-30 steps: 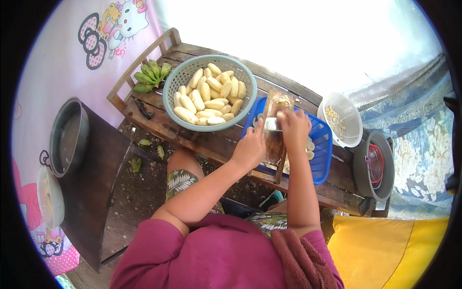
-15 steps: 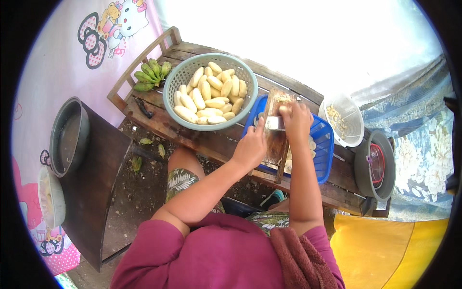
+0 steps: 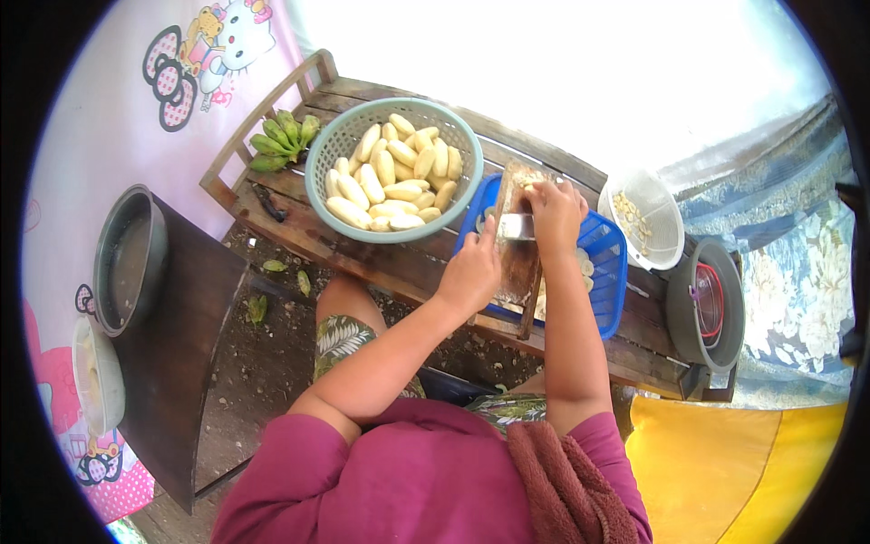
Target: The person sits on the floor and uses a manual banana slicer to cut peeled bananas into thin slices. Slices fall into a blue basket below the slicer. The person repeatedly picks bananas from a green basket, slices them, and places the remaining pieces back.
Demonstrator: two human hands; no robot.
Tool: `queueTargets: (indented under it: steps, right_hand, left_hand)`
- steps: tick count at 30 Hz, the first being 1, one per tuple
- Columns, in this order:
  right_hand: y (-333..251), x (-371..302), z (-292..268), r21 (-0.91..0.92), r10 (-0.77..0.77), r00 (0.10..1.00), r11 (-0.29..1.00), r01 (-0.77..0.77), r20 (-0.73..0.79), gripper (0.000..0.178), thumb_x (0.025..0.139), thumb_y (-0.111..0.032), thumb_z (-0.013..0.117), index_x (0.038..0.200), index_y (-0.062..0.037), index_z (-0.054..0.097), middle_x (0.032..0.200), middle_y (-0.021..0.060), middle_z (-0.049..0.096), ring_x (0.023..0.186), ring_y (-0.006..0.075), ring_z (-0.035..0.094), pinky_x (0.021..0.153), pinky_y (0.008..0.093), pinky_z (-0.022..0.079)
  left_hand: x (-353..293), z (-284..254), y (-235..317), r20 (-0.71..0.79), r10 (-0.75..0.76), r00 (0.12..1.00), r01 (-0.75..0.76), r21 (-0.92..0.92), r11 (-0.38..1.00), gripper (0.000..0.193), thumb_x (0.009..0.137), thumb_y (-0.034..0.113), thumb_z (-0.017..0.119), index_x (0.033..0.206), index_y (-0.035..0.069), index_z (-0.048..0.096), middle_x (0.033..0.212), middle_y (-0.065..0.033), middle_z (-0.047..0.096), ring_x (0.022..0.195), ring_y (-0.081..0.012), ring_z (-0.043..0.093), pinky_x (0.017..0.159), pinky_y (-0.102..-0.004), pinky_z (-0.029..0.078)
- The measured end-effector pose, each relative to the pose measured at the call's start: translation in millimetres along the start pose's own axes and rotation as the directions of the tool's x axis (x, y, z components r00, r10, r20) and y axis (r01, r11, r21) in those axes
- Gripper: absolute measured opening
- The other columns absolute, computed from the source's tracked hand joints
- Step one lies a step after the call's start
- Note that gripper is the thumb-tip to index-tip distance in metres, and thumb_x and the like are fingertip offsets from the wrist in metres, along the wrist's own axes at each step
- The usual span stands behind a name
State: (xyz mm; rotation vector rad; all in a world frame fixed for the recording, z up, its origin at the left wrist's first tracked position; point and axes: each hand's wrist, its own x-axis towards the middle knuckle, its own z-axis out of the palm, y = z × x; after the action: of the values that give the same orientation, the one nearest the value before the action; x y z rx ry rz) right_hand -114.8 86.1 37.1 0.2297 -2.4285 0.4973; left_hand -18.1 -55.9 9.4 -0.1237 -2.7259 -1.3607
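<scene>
A wooden slicer board [image 3: 520, 272] with a flat metal blade [image 3: 517, 227] leans across a blue plastic basket [image 3: 613, 304]. My left hand [image 3: 471, 270] is closed on the board's left edge, index finger stretched along it. Above the blade, my right hand [image 3: 556, 216] presses a pale peeled banana [image 3: 530, 183] to the board; the fingers cover most of it. Round pale banana slices [image 3: 585, 264] lie in the basket, partly hidden by my right forearm. To the left, a grey-green perforated basin [image 3: 399, 237] holds many peeled bananas [image 3: 388, 168].
A slatted wooden bench [image 3: 299, 238] carries everything, with green bananas [image 3: 283, 140] and a dark-handled knife [image 3: 269, 203] at its left. Rightward stand a white strainer [image 3: 669, 227] with small pieces and a grey basin [image 3: 678, 313]. A dark table [image 3: 172, 363] with another basin [image 3: 101, 263] is at far left.
My right hand has slid a little up the board, away from me, and its fingers now hide more of the banana. The left hand keeps its hold on the board.
</scene>
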Motion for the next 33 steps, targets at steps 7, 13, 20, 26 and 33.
queueTargets:
  steps: [7,13,20,26,33]
  right_hand:
    - [-34,-108,-80,-0.034,-0.085,0.958,0.995,0.098,0.273,0.028,0.087,-0.012,0.068,0.115,-0.014,0.071,0.096,0.0084,0.06,0.097,0.0292,0.057,0.099,0.0453,0.037]
    - [-8,-54,-36,-0.042,-0.057,0.982,0.997,0.065,0.18,0.021,0.087,-0.017,0.067,0.106,-0.0125,0.073,0.094,0.0103,0.062,0.096,0.0302,0.057,0.092,0.0451,0.038]
    - [-1,-37,-28,0.012,-0.067,0.991,0.998,0.066,0.115,0.018,0.085,-0.024,0.07,0.097,-0.0113,0.075,0.093,0.0086,0.063,0.096,0.0291,0.058,0.092,0.0447,0.038]
    - [-32,-111,-81,0.04,0.029,0.954,0.998,-0.043,0.297,0.024,0.079,-0.02,0.077,0.102,-0.0153,0.077,0.093,0.0065,0.061,0.095,0.0282,0.057,0.095,0.0434,0.038]
    - [14,-16,-4,0.054,0.075,0.993,0.995,-0.08,0.091,0.023,0.083,-0.029,0.073,0.1,-0.0146,0.077,0.101,0.0086,0.064,0.106,0.0289,0.057,0.099,0.0457,0.036]
  left_hand:
    - [1,3,-2,-0.017,0.014,1.0,-0.015,-0.034,0.999,0.054,0.099,0.016,0.045,0.149,-0.001,0.034,0.107,-0.0278,0.056,0.091,-0.0464,0.061,0.08,-0.0517,0.052]
    - [0,3,-2,0.012,0.011,1.0,-0.011,-0.004,1.0,0.053,0.1,0.017,0.045,0.148,-0.002,0.034,0.108,-0.0275,0.056,0.092,-0.0461,0.061,0.079,-0.0516,0.052]
    - [1,-3,4,0.032,-0.018,0.999,0.019,-0.016,1.0,0.054,0.1,0.017,0.043,0.149,-0.001,0.032,0.111,-0.0283,0.056,0.096,-0.0473,0.06,0.084,-0.0529,0.05]
    - [0,3,-2,0.011,0.006,1.0,-0.006,-0.036,0.999,0.055,0.1,0.018,0.045,0.15,0.0,0.032,0.109,-0.0279,0.055,0.093,-0.0477,0.06,0.081,-0.0528,0.051]
    - [0,0,2,0.038,-0.007,0.999,0.007,0.022,1.0,0.053,0.1,0.016,0.044,0.149,-0.001,0.033,0.108,-0.0287,0.056,0.092,-0.0476,0.06,0.081,-0.0526,0.05]
